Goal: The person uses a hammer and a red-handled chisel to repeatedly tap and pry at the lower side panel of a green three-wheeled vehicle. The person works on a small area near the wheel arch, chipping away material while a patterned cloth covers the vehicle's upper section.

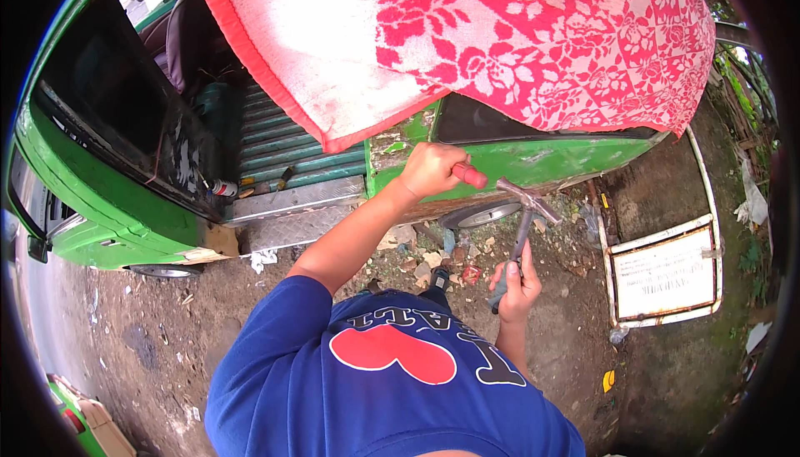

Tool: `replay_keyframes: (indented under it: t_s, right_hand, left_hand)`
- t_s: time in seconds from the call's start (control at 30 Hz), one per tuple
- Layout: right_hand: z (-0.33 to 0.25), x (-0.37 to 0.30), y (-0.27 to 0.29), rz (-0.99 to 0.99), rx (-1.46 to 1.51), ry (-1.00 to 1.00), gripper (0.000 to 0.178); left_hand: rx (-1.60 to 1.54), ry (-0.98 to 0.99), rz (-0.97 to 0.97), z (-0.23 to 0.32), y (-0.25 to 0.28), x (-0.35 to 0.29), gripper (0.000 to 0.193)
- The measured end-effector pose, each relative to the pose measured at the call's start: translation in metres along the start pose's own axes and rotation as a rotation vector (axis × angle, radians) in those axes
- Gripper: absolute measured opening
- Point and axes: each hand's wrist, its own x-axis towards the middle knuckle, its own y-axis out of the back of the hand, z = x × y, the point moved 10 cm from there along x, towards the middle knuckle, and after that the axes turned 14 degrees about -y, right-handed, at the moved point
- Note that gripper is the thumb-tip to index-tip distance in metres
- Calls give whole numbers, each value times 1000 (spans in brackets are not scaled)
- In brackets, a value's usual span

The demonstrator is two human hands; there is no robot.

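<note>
My left hand point(429, 170) is closed in a fist around a red-handled tool point(471, 175). The handle's butt sticks out to the right, and the working end is hidden by the fist and the panel, so its kind cannot be told. That fist is against the green side panel point(517, 157) of a vehicle, whose paint is chipped. Lower and to the right, my right hand point(517, 286) grips a hammer point(524, 236) by its dark handle. The hammer's metal head points up, just right of the red handle and apart from it.
A red and white floral blanket point(533, 49) drapes over the vehicle. On the left is an opening with a ribbed floor point(279, 136) and a metal step point(292, 215). Rubble point(429, 261) litters the ground near a wheel point(487, 214). A rusty framed white sign point(664, 274) lies at right.
</note>
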Motion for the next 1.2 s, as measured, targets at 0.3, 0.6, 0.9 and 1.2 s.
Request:
replay_keyframes:
  t_s: [0.3, 0.6, 0.9, 1.2]
  right_hand:
    - [-7, 5, -6, 7, 9, -19, 49]
    - [-25, -2, 7, 74, 21, 188, 49]
    - [-51, 15, 11, 78, 17, 180, 46]
    - [-35, 19, 3, -46, -34, 137, 48]
  left_hand:
    - [16, 49, -52, -10, -3, -1, 5]
    - [49, 64, -74, -13, -8, -1, 5]
    - [64, 65, 19, -21, -2, 1, 8]
    - [31, 74, -21, -17, -3, -4, 6]
